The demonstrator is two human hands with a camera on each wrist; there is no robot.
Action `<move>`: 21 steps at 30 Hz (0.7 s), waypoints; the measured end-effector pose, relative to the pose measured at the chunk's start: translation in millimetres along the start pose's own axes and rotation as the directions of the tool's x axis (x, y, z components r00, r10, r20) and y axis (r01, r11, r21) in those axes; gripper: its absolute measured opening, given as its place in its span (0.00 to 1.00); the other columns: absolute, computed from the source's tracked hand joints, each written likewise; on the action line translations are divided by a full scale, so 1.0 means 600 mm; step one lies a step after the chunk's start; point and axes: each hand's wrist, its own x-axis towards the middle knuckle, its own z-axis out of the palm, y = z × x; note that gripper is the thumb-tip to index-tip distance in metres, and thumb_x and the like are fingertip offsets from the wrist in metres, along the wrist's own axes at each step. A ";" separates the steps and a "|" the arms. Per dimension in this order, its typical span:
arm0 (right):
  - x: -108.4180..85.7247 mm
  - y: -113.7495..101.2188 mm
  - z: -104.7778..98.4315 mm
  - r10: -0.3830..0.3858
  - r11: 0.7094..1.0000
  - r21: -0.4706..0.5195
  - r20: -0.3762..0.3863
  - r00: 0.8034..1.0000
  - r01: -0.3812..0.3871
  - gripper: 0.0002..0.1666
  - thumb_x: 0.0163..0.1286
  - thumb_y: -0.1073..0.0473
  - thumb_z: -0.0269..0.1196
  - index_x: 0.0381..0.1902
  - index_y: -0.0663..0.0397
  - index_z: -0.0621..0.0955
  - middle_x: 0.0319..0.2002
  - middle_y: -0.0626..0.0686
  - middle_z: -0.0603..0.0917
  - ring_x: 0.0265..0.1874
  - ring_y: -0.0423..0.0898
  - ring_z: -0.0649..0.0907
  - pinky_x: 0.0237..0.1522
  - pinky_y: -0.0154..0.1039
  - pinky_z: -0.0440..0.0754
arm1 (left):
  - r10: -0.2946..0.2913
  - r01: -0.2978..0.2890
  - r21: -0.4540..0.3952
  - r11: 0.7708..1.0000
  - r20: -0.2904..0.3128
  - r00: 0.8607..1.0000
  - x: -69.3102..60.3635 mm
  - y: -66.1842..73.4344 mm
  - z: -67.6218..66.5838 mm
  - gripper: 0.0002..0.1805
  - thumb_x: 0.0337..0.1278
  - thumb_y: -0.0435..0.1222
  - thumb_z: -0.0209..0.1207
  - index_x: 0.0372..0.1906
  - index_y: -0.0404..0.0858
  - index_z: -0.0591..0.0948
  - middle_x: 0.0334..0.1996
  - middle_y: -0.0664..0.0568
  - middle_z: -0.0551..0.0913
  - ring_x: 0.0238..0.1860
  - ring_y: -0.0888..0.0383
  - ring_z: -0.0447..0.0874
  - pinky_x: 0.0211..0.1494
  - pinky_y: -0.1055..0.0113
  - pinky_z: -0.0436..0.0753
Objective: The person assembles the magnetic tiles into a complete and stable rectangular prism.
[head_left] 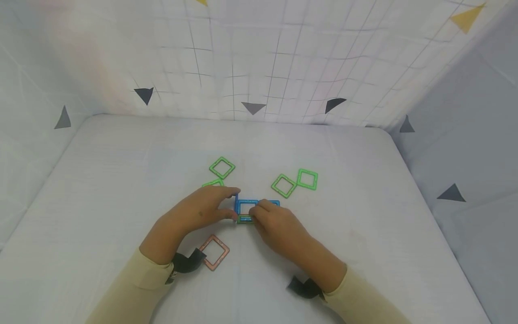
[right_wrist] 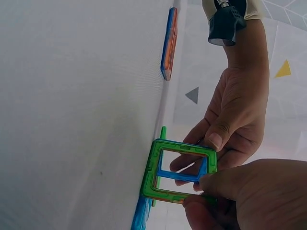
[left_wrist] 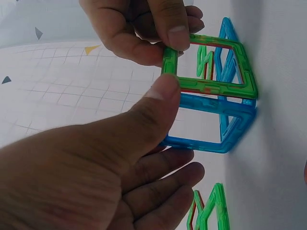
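Note:
Bent over the work, my left hand point(head_left: 202, 209) pinches a blue square magnetic tile point(left_wrist: 201, 144) that stands upright, thumb on the near side and fingers beyond. The thumb also touches the corner of a green square magnetic tile point(left_wrist: 206, 87). My right hand point(head_left: 279, 225) grips that green tile by its upper edge between thumb and fingers. The green tile stands on edge, meeting the blue one at a corner. Behind them a flat blue tile point(head_left: 248, 201) lies on the table, with another blue tile point(head_left: 275, 203) beside it, partly hidden by the right hand.
An orange square tile point(head_left: 221, 259) lies near the left wrist. Beyond the left hand are a green tile point(head_left: 228, 162) and a partly hidden green tile point(head_left: 214, 182). Two more, a green tile point(head_left: 289, 179) and a brighter green tile point(head_left: 309, 171), touch at back right.

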 end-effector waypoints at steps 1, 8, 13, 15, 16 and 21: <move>0.000 0.000 -0.001 0.005 1.000 0.003 0.005 1.000 -0.005 0.08 0.65 0.66 0.68 0.42 0.52 0.84 0.33 0.45 0.82 0.28 0.37 0.79 0.36 0.27 0.84 | 0.002 -0.002 -0.002 1.000 -0.001 1.000 0.000 0.000 0.000 0.37 0.56 0.48 0.69 0.70 0.44 0.73 0.64 0.54 0.78 0.68 0.54 0.73 0.69 0.54 0.74; 0.003 0.003 -0.003 0.086 0.995 0.033 0.092 0.992 -0.090 0.12 0.64 0.59 0.70 0.46 0.51 0.83 0.36 0.45 0.83 0.29 0.35 0.78 0.34 0.26 0.82 | 0.010 -0.010 0.002 1.000 -0.006 1.000 0.001 -0.001 0.000 0.37 0.55 0.49 0.69 0.70 0.44 0.73 0.64 0.55 0.78 0.68 0.54 0.73 0.70 0.55 0.73; 0.003 0.013 -0.016 0.149 0.988 0.011 0.194 0.970 -0.154 0.19 0.64 0.53 0.69 0.52 0.52 0.82 0.43 0.46 0.83 0.34 0.34 0.80 0.40 0.29 0.84 | 0.011 -0.011 0.001 1.000 -0.005 1.000 0.001 -0.002 0.000 0.37 0.55 0.49 0.69 0.70 0.44 0.73 0.64 0.55 0.78 0.68 0.54 0.73 0.70 0.55 0.73; 0.004 0.018 -0.027 0.190 0.981 -0.002 0.255 0.948 -0.196 0.20 0.64 0.54 0.69 0.52 0.51 0.82 0.44 0.45 0.83 0.36 0.35 0.80 0.43 0.31 0.84 | 0.005 -0.005 0.001 1.000 -0.005 1.000 0.002 -0.003 0.001 0.38 0.55 0.49 0.69 0.70 0.44 0.73 0.64 0.55 0.78 0.68 0.55 0.73 0.70 0.55 0.73; 0.005 0.021 -0.035 0.220 0.974 -0.008 0.292 0.931 -0.227 0.19 0.64 0.54 0.69 0.52 0.50 0.82 0.44 0.45 0.83 0.38 0.36 0.81 0.45 0.32 0.84 | 0.002 -0.002 0.001 1.000 -0.004 1.000 0.002 -0.003 0.001 0.38 0.55 0.49 0.69 0.70 0.45 0.73 0.64 0.55 0.78 0.68 0.54 0.73 0.70 0.54 0.73; 0.004 0.042 -0.065 0.352 0.929 -0.051 0.436 0.828 -0.368 0.12 0.66 0.59 0.68 0.47 0.48 0.84 0.41 0.43 0.83 0.43 0.40 0.81 0.51 0.38 0.82 | -0.017 0.017 -0.005 1.000 0.004 1.000 0.004 -0.002 0.001 0.38 0.54 0.50 0.70 0.70 0.46 0.73 0.64 0.57 0.79 0.68 0.55 0.73 0.70 0.54 0.73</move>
